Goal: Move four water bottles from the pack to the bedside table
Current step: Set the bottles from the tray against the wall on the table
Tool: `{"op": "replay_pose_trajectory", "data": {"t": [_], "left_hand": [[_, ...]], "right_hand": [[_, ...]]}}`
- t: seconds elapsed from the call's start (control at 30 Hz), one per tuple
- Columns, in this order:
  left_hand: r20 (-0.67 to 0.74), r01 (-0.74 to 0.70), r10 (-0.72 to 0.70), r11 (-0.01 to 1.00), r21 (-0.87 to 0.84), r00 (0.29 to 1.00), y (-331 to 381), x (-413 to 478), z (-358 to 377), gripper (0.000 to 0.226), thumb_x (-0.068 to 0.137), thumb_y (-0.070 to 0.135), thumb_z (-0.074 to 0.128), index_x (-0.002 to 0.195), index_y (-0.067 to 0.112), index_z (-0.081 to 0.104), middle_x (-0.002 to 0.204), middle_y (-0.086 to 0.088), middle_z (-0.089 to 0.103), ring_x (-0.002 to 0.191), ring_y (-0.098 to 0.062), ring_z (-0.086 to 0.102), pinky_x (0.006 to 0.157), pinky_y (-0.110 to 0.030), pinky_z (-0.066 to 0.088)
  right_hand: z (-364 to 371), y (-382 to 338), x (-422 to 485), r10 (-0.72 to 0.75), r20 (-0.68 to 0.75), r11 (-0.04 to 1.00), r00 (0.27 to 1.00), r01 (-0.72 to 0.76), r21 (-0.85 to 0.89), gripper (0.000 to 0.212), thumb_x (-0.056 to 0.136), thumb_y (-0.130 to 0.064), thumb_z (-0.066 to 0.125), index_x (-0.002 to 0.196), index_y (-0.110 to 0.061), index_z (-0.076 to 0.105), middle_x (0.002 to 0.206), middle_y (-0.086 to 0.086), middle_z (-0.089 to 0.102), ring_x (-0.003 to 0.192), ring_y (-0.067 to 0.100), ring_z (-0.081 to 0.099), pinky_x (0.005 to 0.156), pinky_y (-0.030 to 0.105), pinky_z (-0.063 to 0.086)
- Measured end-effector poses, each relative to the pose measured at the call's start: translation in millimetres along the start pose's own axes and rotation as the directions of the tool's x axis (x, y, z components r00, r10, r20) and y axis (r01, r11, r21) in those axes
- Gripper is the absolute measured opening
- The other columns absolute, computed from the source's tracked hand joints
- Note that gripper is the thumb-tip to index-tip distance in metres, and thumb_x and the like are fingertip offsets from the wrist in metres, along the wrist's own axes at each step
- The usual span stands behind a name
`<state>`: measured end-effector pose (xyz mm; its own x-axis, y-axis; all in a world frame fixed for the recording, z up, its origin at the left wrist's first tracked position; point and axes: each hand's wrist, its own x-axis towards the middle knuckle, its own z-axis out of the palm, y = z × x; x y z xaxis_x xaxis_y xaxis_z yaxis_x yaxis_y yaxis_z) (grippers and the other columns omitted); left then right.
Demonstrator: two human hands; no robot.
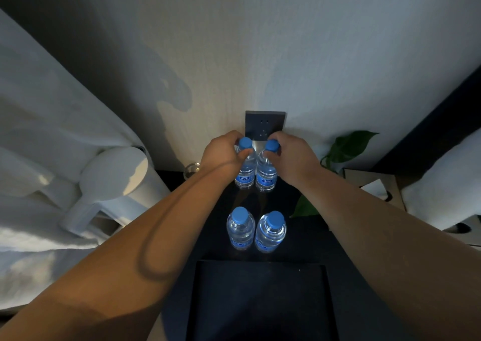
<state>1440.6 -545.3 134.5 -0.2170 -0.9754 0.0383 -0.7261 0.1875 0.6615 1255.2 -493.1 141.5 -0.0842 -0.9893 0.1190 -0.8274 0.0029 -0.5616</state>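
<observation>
Meanwhile, left hand [223,153] and right hand [294,155] each clasp an upright far bottle's [244,174] neck.

- Four water bottles [240,232]: clear bodies, blue caps, blue labels.
- Counter [307,239]: dark, near black.
- Wall socket plate [265,122]: dark grey.
- Plant leaves [346,145]: green.
- Kettle [114,182]: white.
- Curtain [39,122]: white.

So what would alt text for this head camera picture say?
Two bare hands, left hand and right hand, each grip a blue-capped water bottle, left bottle and right bottle, at the back of a dark bedside table. Two more bottles stand nearer.
</observation>
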Motion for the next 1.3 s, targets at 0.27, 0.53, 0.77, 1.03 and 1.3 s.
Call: {"op": "replay_pose_trajectory", "data": {"t": [0.27, 0.53, 0.77, 1.03, 1.3], "left_hand": [[-0.005, -0.012, 0.012, 1.0, 0.019, 1.0, -4, 3, 2, 0.028, 0.092, 0.035, 0.072, 0.117, 0.023, 0.068, 0.112, 0.002, 0.072, 0.097, -0.019, 0.066, 0.084, -0.037, 0.055], [-0.034, -0.005, 0.007, 0.998, 0.06, 0.999, -5, 6, 7, 0.028, 0.093, 0.037, 0.07, 0.119, 0.025, 0.067, 0.11, 0.001, 0.072, 0.094, -0.02, 0.065, 0.077, -0.031, 0.049], [-0.045, -0.017, 0.02, 0.998, 0.065, 0.999, -6, 4, 9, 0.03, 0.092, 0.039, 0.071, 0.119, 0.025, 0.066, 0.111, 0.002, 0.073, 0.094, -0.019, 0.066, 0.077, -0.031, 0.049], [-0.011, -0.024, 0.024, 0.998, 0.055, 1.0, -7, 0, 4, 0.039, 0.093, 0.04, 0.071, 0.125, 0.019, 0.065, 0.118, -0.002, 0.072, 0.1, -0.021, 0.066, 0.086, -0.037, 0.054], [0.02, 0.028, -0.029, 0.998, 0.052, 0.999, -12, -42, -5, 0.032, 0.095, 0.055, 0.059, 0.108, 0.027, 0.068, 0.101, 0.011, 0.071, 0.09, -0.011, 0.066, 0.072, -0.029, 0.049]], "right_hand": [[1, -4, -2, 0.016, -0.011, 0.999, 1.0, -0.017, -0.027, 0.03, 0.101, -0.027, 0.066, 0.128, -0.014, 0.062, 0.106, 0.009, 0.071, 0.093, 0.024, 0.064, 0.082, 0.037, 0.054], [2, -8, -2, 0.049, -0.026, 0.997, 0.998, -0.05, -0.062, 0.029, 0.1, -0.029, 0.069, 0.122, -0.013, 0.06, 0.107, 0.009, 0.071, 0.094, 0.024, 0.066, 0.076, 0.032, 0.047], [2, -8, -1, 0.078, -0.02, 0.993, 0.997, -0.079, -0.091, 0.026, 0.101, -0.03, 0.066, 0.119, -0.013, 0.058, 0.107, 0.008, 0.068, 0.095, 0.024, 0.065, 0.075, 0.031, 0.043], [3, -15, -2, 0.126, -0.006, 0.987, 0.992, -0.126, -0.104, 0.026, 0.102, -0.029, 0.063, 0.12, -0.012, 0.055, 0.104, 0.01, 0.066, 0.091, 0.025, 0.065, 0.074, 0.036, 0.05], [-7, -10, -40, 0.138, -0.013, 0.99, 0.99, -0.138, -0.017, 0.039, 0.102, -0.034, 0.065, 0.132, -0.014, 0.051, 0.104, 0.003, 0.069, 0.09, 0.02, 0.068, 0.075, 0.039, 0.058]]}}
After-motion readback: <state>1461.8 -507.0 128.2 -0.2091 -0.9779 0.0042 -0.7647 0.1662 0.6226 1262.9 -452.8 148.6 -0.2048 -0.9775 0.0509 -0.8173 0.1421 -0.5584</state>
